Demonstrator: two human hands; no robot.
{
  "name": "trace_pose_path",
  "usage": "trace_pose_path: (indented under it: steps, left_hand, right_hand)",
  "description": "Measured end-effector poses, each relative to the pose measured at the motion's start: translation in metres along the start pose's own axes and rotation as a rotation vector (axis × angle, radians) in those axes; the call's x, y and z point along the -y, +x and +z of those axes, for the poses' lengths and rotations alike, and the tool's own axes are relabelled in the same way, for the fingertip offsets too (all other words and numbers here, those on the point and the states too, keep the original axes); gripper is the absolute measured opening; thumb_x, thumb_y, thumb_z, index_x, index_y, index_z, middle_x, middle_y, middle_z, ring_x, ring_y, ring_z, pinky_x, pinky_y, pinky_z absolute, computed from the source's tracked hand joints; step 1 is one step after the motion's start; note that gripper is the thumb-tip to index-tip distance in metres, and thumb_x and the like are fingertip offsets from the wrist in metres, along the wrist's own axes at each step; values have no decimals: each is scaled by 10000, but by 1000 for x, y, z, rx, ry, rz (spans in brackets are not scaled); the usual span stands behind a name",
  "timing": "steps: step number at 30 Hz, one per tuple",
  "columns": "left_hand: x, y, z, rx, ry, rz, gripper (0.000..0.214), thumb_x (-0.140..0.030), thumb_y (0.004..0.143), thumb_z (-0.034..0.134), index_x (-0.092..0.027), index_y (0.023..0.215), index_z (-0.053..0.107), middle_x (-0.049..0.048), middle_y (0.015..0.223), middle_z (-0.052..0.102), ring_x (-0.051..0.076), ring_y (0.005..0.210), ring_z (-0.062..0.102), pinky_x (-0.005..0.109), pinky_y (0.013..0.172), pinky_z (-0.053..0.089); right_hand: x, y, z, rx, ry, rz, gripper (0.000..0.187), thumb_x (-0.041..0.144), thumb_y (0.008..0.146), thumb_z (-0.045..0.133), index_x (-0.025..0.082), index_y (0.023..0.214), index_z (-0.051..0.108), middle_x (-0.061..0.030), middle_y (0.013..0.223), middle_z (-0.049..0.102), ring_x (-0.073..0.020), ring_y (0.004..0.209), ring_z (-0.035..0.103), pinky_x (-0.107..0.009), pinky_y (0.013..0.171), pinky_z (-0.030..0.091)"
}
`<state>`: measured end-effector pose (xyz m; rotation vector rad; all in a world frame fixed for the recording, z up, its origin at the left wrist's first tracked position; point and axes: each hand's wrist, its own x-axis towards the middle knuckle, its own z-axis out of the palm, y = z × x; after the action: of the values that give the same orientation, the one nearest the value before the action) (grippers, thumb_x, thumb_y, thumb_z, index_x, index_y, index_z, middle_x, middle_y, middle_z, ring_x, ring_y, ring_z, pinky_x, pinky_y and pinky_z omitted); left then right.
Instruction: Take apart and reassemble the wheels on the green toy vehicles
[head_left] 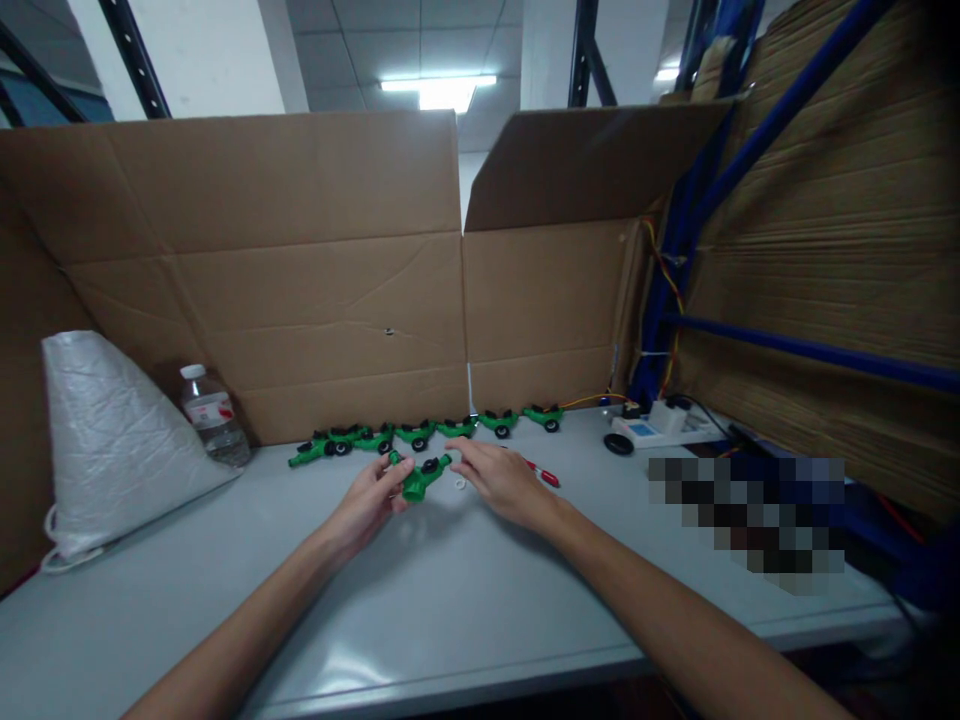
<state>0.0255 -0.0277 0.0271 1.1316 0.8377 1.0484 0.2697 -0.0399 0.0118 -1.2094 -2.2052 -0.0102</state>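
Note:
A green plastic toy vehicle (424, 480) with a black part on top is gripped at its left side by my left hand (381, 487), raised a little over the table. My right hand (499, 480) is beside the toy's right end, its fingers stretched toward the tip; whether they touch it I cannot tell. Under those fingers lies a small white ring (460, 484). Just behind the right hand is a red-handled tool (545, 474), partly hidden. Several similar green toy vehicles (415, 433) with black wheels form a row along the back of the table.
Cardboard walls (315, 300) enclose the white table (420, 620) at the back and sides. On the left stand a silvery-white bag (112, 450) and a water bottle (214, 415). A power strip (667, 430) with cables and a black ring (618, 444) lie at the right, near blue metal posts (667, 300).

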Motion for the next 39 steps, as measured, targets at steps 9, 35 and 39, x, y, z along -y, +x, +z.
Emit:
trace_pose_path:
  steps: [9, 35, 39]
  left_hand:
    - [0, 7, -6, -41, -85, -12, 356, -224, 853, 848, -134, 1078, 588, 96, 921, 762, 172, 718, 754, 253, 646, 629]
    - [-9, 9, -14, -32, -204, -162, 184, -203, 965, 544, -90, 1053, 660, 166, 1057, 762, 163, 716, 722, 263, 630, 628]
    - [-9, 8, -15, -19, -215, -150, 184, -206, 931, 580, -99, 1052, 668, 139, 1022, 753, 172, 763, 723, 272, 666, 622]
  right_hand:
    - [-12, 0, 4, 17, -265, 151, 257, 240, 1104, 408, 192, 1224, 630, -110, 1177, 689, -265, 1095, 586, -349, 950, 424]
    - [-19, 1, -22, 268, -395, 441, 279, 328, 1105, 399, 207, 1234, 615, -140, 1191, 736, -271, 1059, 715, -325, 833, 481]
    - [-17, -2, -25, 307, -398, 432, 251, 305, 1086, 448, 195, 1207, 639, -158, 1172, 748, -299, 1053, 725, -349, 827, 492]
